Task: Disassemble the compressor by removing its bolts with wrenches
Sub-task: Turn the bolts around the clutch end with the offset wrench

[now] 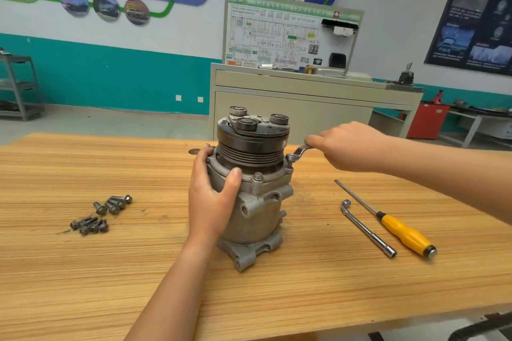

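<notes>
A grey metal compressor (pixel 257 210) with a black pulley on top stands upright in the middle of the wooden table (pixel 110 271). My left hand (pixel 213 196) grips its upper body from the left, thumb across the flange. My right hand (pixel 349 147) holds the handle of a ring wrench (pixel 297 153), whose ring sits on a bolt at the flange's right side. Another flange bolt (pixel 258 176) shows at the front. Several removed bolts (pixel 104 214) lie loose on the table to the left.
An L-shaped socket wrench (pixel 365 230) and a yellow-handled screwdriver (pixel 401 230) lie to the right of the compressor. Beyond the table stand a beige training bench (pixel 304 91), a metal shelf (pixel 19 86) at far left and a red cabinet (pixel 426 122).
</notes>
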Available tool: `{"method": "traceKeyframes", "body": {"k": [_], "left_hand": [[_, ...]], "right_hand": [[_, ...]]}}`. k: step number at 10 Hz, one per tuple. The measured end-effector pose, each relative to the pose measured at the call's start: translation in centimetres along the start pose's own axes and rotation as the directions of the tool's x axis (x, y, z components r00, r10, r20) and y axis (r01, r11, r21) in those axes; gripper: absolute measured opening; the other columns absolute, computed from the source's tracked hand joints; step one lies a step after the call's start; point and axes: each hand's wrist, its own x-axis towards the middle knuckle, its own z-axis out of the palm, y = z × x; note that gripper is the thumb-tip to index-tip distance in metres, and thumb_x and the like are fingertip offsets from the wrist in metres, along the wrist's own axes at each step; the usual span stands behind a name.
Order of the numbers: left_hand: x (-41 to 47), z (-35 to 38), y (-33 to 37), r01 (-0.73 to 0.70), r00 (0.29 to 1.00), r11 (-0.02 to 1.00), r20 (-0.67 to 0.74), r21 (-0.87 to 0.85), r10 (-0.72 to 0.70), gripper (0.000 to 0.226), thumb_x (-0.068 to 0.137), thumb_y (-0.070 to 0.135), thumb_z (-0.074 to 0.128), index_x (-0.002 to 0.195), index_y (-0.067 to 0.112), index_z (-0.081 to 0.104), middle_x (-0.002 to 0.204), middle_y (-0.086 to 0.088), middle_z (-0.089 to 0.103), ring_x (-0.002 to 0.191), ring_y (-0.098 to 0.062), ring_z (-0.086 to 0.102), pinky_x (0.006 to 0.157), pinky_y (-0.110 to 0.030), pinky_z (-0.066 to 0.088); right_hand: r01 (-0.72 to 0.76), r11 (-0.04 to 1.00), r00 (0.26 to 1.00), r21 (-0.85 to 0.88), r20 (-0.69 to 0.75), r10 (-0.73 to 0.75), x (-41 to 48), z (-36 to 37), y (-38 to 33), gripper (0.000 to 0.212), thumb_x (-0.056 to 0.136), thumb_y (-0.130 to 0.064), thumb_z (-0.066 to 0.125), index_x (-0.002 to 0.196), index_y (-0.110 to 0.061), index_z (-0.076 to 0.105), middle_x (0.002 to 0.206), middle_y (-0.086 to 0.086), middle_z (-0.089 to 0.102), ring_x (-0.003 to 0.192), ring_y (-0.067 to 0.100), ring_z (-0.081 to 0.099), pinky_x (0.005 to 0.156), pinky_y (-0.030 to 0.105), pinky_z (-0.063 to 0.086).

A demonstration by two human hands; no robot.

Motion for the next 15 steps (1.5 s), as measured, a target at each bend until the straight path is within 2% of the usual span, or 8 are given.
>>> {"method": "traceKeyframes", "body": {"k": [1, 3, 5, 7, 9, 11, 14, 15], "left_hand": [[0.1, -0.1, -0.3, 0.002, 1.0, 1.0, 0.006, 0.008, -0.002, 0.063, 0.069, 0.052, 0.05, 0.127, 0.028, 0.04, 0.111, 0.035, 0.041, 0.099, 0.032, 0.037, 0.075, 0.009, 0.026], [0.2, 0.0, -0.4, 0.004, 1.0, 1.0, 0.005, 0.006, -0.004, 0.066, 0.071, 0.048, 0.052, 0.131, 0.023, 0.041, 0.115, 0.033, 0.04, 0.101, 0.032, 0.036, 0.078, 0.009, 0.026], [0.0, 0.2, 0.0, -0.012, 1.0, 1.0, -0.009, -0.022, 0.011, 0.064, 0.067, 0.055, 0.046, 0.124, 0.026, 0.04, 0.11, 0.032, 0.042, 0.098, 0.031, 0.038, 0.076, 0.008, 0.027], [0.1, 0.1, 0.0, -0.021, 1.0, 1.0, 0.0, 0.0, 0.021, 0.055, 0.072, 0.047, 0.05, 0.123, 0.026, 0.04, 0.109, 0.032, 0.042, 0.096, 0.032, 0.038, 0.074, 0.009, 0.027], [0.1, 0.0, 0.0, -0.009, 1.0, 1.0, -0.002, -0.007, 0.009, 0.064, 0.066, 0.056, 0.046, 0.123, 0.026, 0.042, 0.109, 0.03, 0.045, 0.097, 0.028, 0.042, 0.075, 0.006, 0.03], [0.1, 0.0, -0.2, -0.003, 1.0, 1.0, 0.007, 0.006, 0.003, 0.052, 0.075, 0.043, 0.051, 0.123, 0.026, 0.041, 0.108, 0.032, 0.044, 0.095, 0.03, 0.04, 0.073, 0.008, 0.028], [0.1, 0.2, 0.0, -0.004, 1.0, 1.0, -0.003, -0.019, 0.004, 0.062, 0.067, 0.056, 0.046, 0.122, 0.028, 0.04, 0.109, 0.03, 0.045, 0.096, 0.028, 0.042, 0.073, 0.007, 0.029], [0.1, 0.2, -0.1, 0.003, 1.0, 1.0, -0.002, -0.018, -0.003, 0.062, 0.066, 0.056, 0.046, 0.122, 0.03, 0.04, 0.109, 0.03, 0.045, 0.096, 0.026, 0.043, 0.074, 0.006, 0.031]], "right_hand": [[0.031, 0.979, 0.989, 0.204, -0.15, 0.0, 2.4, 1.3, -1.4, 0.036, 0.094, -0.006, 0.036, 0.128, -0.01, 0.049, 0.109, 0.008, 0.065, 0.094, 0.028, 0.062, 0.074, 0.037, 0.051], [0.037, 0.866, 0.895, 0.499, -0.402, 0.193, 1.8, 1.9, -3.0, 0.026, 0.088, 0.002, 0.049, 0.111, 0.004, 0.061, 0.09, 0.021, 0.068, 0.079, 0.036, 0.065, 0.063, 0.041, 0.053], [-0.129, 0.723, 0.862, 0.679, -0.283, 0.42, -3.2, -0.1, -2.4, 0.039, 0.096, -0.015, 0.039, 0.135, -0.012, 0.039, 0.057, 0.0, 0.049, 0.053, 0.022, 0.05, 0.053, 0.034, 0.041], [-0.266, 0.891, 0.96, 0.367, 0.013, 0.281, -4.9, -1.1, -3.8, 0.037, 0.093, -0.019, 0.032, 0.13, -0.024, 0.039, 0.064, -0.006, 0.044, 0.056, 0.013, 0.043, 0.045, 0.025, 0.028], [-0.292, 0.944, 0.956, 0.153, 0.08, 0.283, -3.7, -2.3, -4.8, 0.026, 0.092, -0.013, 0.034, 0.116, -0.016, 0.045, 0.057, -0.005, 0.035, 0.048, 0.01, 0.033, 0.04, 0.024, 0.024], [-0.159, 0.986, 0.969, -0.05, 0.185, 0.166, -3.1, -4.5, -4.4, 0.009, 0.092, -0.019, 0.038, 0.085, -0.015, 0.036, 0.057, -0.003, 0.033, 0.047, 0.011, 0.031, 0.04, 0.024, 0.025], [-0.076, 0.959, 0.972, -0.274, 0.196, 0.133, -3.2, -4.9, -4.8, 0.018, 0.092, -0.006, 0.042, 0.11, -0.005, 0.044, 0.054, 0.001, 0.031, 0.041, 0.015, 0.03, 0.034, 0.024, 0.022], [-0.08, 0.969, 0.971, -0.235, 0.203, 0.13, -3.2, -4.8, -4.6, 0.007, 0.092, -0.008, 0.039, 0.099, -0.009, 0.041, 0.054, 0.0, 0.033, 0.042, 0.014, 0.032, 0.035, 0.024, 0.023]]}}
